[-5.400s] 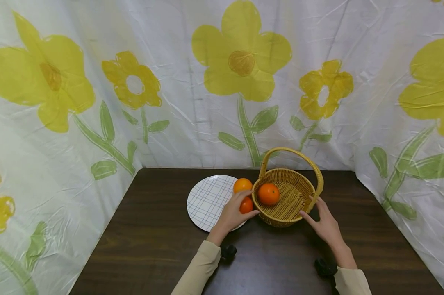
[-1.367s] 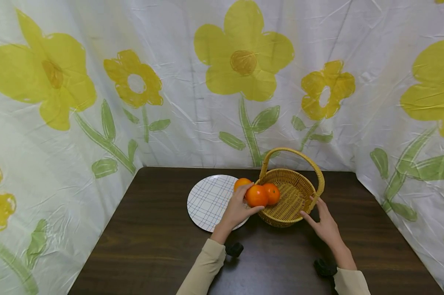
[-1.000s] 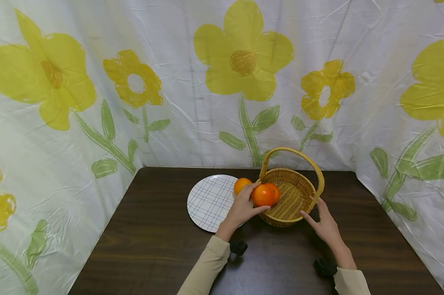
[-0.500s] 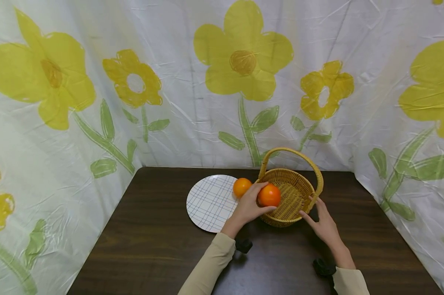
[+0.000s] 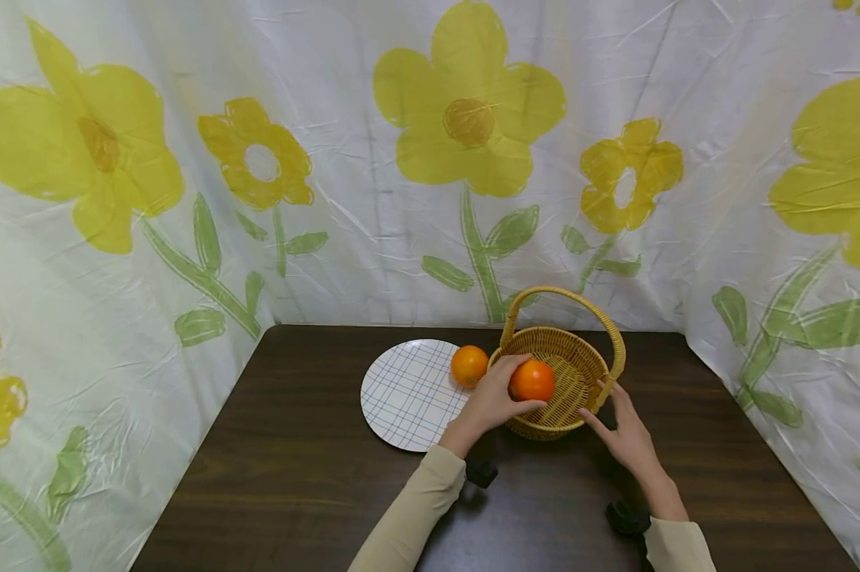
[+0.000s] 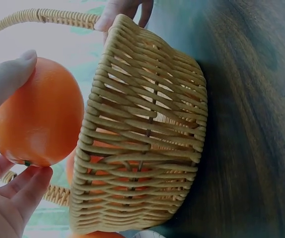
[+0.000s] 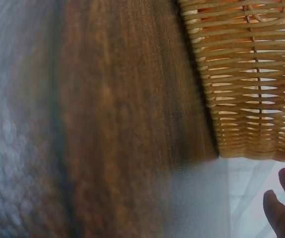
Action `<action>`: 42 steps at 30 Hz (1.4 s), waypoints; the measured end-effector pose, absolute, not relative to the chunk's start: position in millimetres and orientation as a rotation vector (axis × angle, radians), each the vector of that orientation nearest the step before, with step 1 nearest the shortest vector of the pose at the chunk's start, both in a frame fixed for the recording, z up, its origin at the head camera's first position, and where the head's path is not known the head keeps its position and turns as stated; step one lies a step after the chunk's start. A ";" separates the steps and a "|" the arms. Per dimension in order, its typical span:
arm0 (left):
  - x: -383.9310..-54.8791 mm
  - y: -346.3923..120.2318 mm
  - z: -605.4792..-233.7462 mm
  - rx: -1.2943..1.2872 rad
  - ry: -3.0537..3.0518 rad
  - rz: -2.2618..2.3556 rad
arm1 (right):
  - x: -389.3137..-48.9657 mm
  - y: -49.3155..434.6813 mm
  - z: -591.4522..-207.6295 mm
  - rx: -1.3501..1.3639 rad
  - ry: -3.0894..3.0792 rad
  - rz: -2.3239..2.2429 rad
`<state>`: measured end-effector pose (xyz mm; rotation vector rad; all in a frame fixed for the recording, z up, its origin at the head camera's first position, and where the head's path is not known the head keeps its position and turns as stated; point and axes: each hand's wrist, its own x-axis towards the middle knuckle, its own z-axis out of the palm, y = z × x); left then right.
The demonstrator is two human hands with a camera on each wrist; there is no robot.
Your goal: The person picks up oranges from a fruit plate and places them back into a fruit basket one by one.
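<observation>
My left hand (image 5: 494,399) holds a smooth, reddish orange (image 5: 534,381) over the left part of a wicker basket (image 5: 537,431). In the left wrist view, thumb and fingers grip this orange (image 6: 38,114), green stem end down, beside the basket's rim. Another orange (image 6: 70,167) shows partly past the rim and through the weave; from the head it is hidden behind the held one. My right hand (image 5: 630,441) holds the basket's right rim at the foot of the arched handle. In the right wrist view, its fingers show only partly, near the basket wall (image 7: 256,74).
A white plate (image 5: 408,397) with a blue grid pattern lies left of the basket. One more orange (image 5: 468,365) sits at its right edge, close to the basket. The dark wooden table (image 5: 294,477) ends at a white flowered curtain (image 5: 329,262).
My left hand has picked up the redder orange from the plate's edge and carried it right, over the basket. My right hand has stayed at the rim.
</observation>
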<state>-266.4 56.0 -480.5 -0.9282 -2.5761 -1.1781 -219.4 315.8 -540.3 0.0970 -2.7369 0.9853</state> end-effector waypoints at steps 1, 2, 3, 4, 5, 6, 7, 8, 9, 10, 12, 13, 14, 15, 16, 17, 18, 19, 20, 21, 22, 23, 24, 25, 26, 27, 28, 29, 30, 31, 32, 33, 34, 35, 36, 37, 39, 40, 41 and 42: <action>-267.0 57.2 -481.2 -0.928 -2.584 -1.168 | -219.7 315.8 -540.2 0.098 -2.736 0.982; -267.5 58.2 -481.6 -0.931 -2.585 -1.162 | -219.9 315.8 -540.1 0.099 -2.735 0.980; -267.9 59.3 -482.2 -0.934 -2.586 -1.154 | -220.1 315.9 -540.1 0.099 -2.735 0.979; -268.3 60.3 -482.7 -0.939 -2.586 -1.154 | -220.2 315.9 -540.1 0.099 -2.735 0.979; -268.5 61.2 -483.1 -0.946 -2.585 -1.156 | -220.2 316.0 -540.0 0.099 -2.735 0.981; -268.7 62.1 -483.6 -0.950 -2.587 -1.159 | -220.2 316.0 -539.9 0.098 -2.736 0.982; -268.7 62.8 -484.0 -0.952 -2.588 -1.163 | -220.1 315.9 -539.8 0.097 -2.737 0.985; -269.0 63.6 -484.7 -0.955 -2.589 -1.166 | -219.9 315.9 -539.7 0.095 -2.737 0.988; -269.1 64.4 -485.1 -0.953 -2.596 -1.167 | -219.8 316.0 -539.7 0.093 -2.738 0.989; -269.4 65.2 -485.7 -0.953 -2.599 -1.165 | -219.7 316.0 -539.7 0.092 -2.738 0.992; -269.9 66.8 -486.9 -0.947 -2.610 -1.148 | -219.4 316.0 -539.8 0.088 -2.738 0.995; -269.9 67.5 -487.3 -0.948 -2.615 -1.138 | -219.3 316.2 -539.7 0.086 -2.736 0.996; -270.0 68.3 -487.6 -0.949 -2.618 -1.134 | -219.2 316.2 -539.7 0.084 -2.735 0.998; -269.7 69.0 -487.5 -0.949 -2.622 -1.132 | -219.1 316.3 -539.7 0.083 -2.735 0.997; -269.4 69.5 -487.5 -0.951 -2.622 -1.135 | -219.0 316.2 -539.6 0.083 -2.733 0.999; -269.0 70.1 -487.3 -0.952 -2.625 -1.138 | -219.0 316.1 -539.5 0.084 -2.732 0.999; -268.5 70.6 -487.4 -0.949 -2.631 -1.142 | -219.0 315.8 -539.5 0.086 -2.728 0.999; -268.0 71.3 -487.3 -0.945 -2.641 -1.142 | -219.0 315.6 -539.4 0.091 -2.725 1.000; -268.0 72.2 -487.5 -0.941 -2.651 -1.140 | -219.1 315.5 -539.5 0.095 -2.725 0.998; -268.0 73.2 -487.8 -0.938 -2.661 -1.137 | -219.4 315.4 -539.6 0.099 -2.723 0.996; -268.2 74.2 -488.2 -0.935 -2.673 -1.133 | -219.5 315.4 -539.6 0.103 -2.720 0.995; -268.7 75.5 -488.9 -0.933 -2.685 -1.123 | -219.7 315.4 -539.8 0.105 -2.718 0.993; -269.2 76.6 -489.5 -0.934 -2.696 -1.116 | -219.8 315.4 -539.8 0.108 -2.717 0.992; -270.0 77.9 -490.1 -0.936 -2.704 -1.108 | -219.9 315.5 -539.9 0.109 -2.716 0.992; -270.8 79.0 -490.6 -0.938 -2.708 -1.107 | -220.0 315.7 -540.0 0.110 -2.716 0.992; -271.5 80.1 -491.1 -0.939 -2.709 -1.111 | -220.1 315.9 -540.0 0.111 -2.714 0.995; -272.2 81.1 -491.7 -0.943 -2.709 -1.114 | -220.1 316.0 -540.3 0.111 -2.712 0.998; -272.9 81.9 -492.1 -0.944 -2.708 -1.117 | -220.2 316.0 -540.4 0.111 -2.710 1.001; -273.5 82.8 -492.2 -0.946 -2.707 -1.119 | -220.1 316.0 -540.5 0.112 -2.712 1.004; -274.0 83.5 -492.0 -0.951 -2.701 -1.124 | -220.4 316.2 -540.8 0.112 -2.713 1.001; -274.5 84.1 -491.7 -0.957 -2.697 -1.127 | -220.6 316.3 -541.0 0.112 -2.715 0.996; -275.0 84.8 -491.6 -0.964 -2.693 -1.126 | -220.9 316.4 -541.2 0.111 -2.716 0.990; -275.5 85.5 -491.4 -0.969 -2.690 -1.126 | -221.1 316.5 -541.3 0.112 -2.719 0.983; -276.0 86.0 -491.4 -0.974 -2.689 -1.123 | -221.4 316.6 -541.5 0.111 -2.720 0.976; -276.4 86.7 -491.2 -0.980 -2.689 -1.121 | -221.6 316.7 -541.7 0.112 -2.720 0.969; -276.8 87.2 -491.3 -0.987 -2.688 -1.123 | -221.6 316.8 -541.7 0.111 -2.718 0.961; -277.7 88.2 -491.7 -0.994 -2.697 -1.115 | -221.6 317.1 -541.6 0.116 -2.721 0.956; -278.0 88.8 -491.9 -1.000 -2.700 -1.116 | -221.4 317.0 -541.6 0.116 -2.718 0.955; -278.5 89.1 -492.0 -1.007 -2.702 -1.113 | -221.4 317.1 -541.7 0.116 -2.715 0.956; -278.9 89.7 -491.9 -1.013 -2.701 -1.112 | -221.4 317.1 -541.8 0.116 -2.715 0.957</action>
